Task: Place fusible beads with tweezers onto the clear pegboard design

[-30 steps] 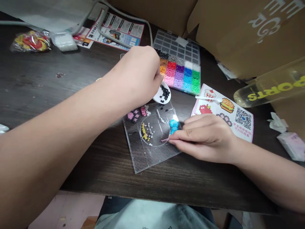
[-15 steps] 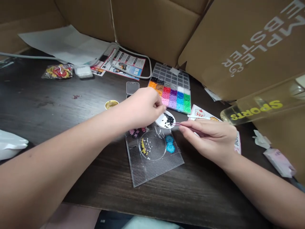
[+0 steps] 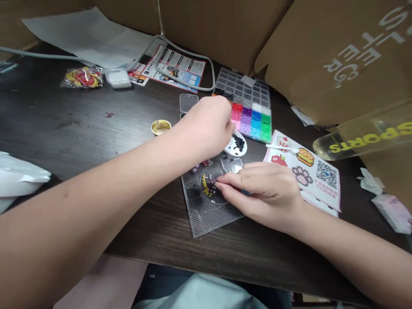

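Note:
Above the clear pegboard [image 3: 206, 223], my left hand [image 3: 212, 124] is closed at the rim of a small white dish [image 3: 231, 148] of black beads [image 3: 238, 143]. Its fingertips are partly hidden. My right hand [image 3: 260, 193] pinches thin pinkish tweezers [image 3: 216, 180], mostly covered by the fingers. Their tips are over a round area of the board, close to a patch of yellow beads [image 3: 205, 185] and scattered white beads [image 3: 213, 201]. Whether a bead is between the tips is too small to tell. Pink beads [image 3: 196, 168] lie at the board's upper left, partly behind my left wrist.
Behind my left hand lies a bead case [image 3: 254, 116] with many colours. A pattern sheet [image 3: 322, 193] is at right, below a bottle [image 3: 363, 137]. A gold cup [image 3: 161, 127], bagged bands [image 3: 84, 77], a cable [image 3: 212, 77] and papers [image 3: 180, 68] are farther back.
My right hand has moved the tweezers from the black beads in the dish leftward and down to the pegboard. My left hand stays at the dish. The camera view has shifted.

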Action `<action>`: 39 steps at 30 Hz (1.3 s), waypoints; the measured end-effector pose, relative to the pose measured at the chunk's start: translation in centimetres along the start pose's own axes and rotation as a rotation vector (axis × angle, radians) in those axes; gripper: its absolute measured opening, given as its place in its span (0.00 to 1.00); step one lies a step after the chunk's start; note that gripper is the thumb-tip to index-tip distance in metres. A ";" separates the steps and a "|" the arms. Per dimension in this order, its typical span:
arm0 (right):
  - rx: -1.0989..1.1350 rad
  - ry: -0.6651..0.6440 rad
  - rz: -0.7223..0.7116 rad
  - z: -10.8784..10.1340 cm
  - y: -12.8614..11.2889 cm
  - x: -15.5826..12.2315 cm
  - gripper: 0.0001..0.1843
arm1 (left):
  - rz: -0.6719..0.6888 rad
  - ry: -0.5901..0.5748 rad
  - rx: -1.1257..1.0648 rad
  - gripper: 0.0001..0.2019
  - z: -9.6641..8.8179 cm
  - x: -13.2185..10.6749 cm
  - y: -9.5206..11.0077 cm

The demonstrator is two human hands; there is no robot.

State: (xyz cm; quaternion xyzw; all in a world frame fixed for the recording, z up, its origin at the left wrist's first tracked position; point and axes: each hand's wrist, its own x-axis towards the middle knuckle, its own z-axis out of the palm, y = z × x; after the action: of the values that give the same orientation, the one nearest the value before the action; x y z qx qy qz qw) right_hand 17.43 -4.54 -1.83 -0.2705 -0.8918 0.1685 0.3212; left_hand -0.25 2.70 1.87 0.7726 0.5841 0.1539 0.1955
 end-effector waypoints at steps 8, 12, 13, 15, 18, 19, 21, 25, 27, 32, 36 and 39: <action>-0.068 -0.130 0.086 1.4 -1.0 0.4 0.07 | 0.078 0.052 -0.009 0.13 -0.5 -0.1 0.1; -0.060 -0.133 0.099 1.3 -0.8 0.5 0.07 | 0.155 0.103 -0.117 0.10 -0.7 -0.3 -0.2; -0.053 -0.131 0.098 1.3 -0.8 0.5 0.07 | 0.163 0.106 -0.126 0.10 -0.7 -0.4 -0.3; -0.044 -0.125 0.104 1.2 -0.9 0.5 0.07 | 0.155 0.101 -0.111 0.11 -0.7 -0.4 -0.4; -0.026 -0.127 0.115 1.1 -1.0 0.5 0.08 | 0.132 0.084 -0.078 0.11 -0.7 -0.4 -0.4; -0.021 -0.128 0.115 1.1 -1.1 0.6 0.08 | 0.132 0.082 -0.069 0.12 -0.7 -0.4 -0.3; -0.014 -0.133 0.118 1.1 -1.1 0.6 0.08 | 0.126 0.074 -0.055 0.13 -0.6 -0.4 -0.3; -0.018 -0.138 0.122 1.3 -1.0 0.6 0.08 | 0.112 0.061 -0.049 0.14 -0.5 -0.3 -0.3; -0.015 -0.139 0.117 1.4 -0.9 0.5 0.07 | 0.112 0.059 -0.038 0.14 -0.5 -0.3 -0.2; -0.034 -0.146 0.122 1.3 -0.8 0.4 0.07 | 0.116 0.071 -0.046 0.12 -0.6 -0.5 0.0; -0.038 -0.154 0.120 1.2 -0.9 0.5 0.07 | 0.116 0.057 -0.045 0.11 -0.8 -0.6 0.1; -0.031 -0.159 0.126 1.2 -0.9 0.5 0.07 | 0.140 0.064 -0.048 0.13 -0.7 -0.6 0.0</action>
State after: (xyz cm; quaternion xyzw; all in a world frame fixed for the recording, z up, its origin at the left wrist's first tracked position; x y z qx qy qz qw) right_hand 15.93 -5.11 -2.01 -0.3165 -0.8983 0.1954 0.2338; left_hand -0.76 2.24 2.51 0.8013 0.5307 0.2058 0.1842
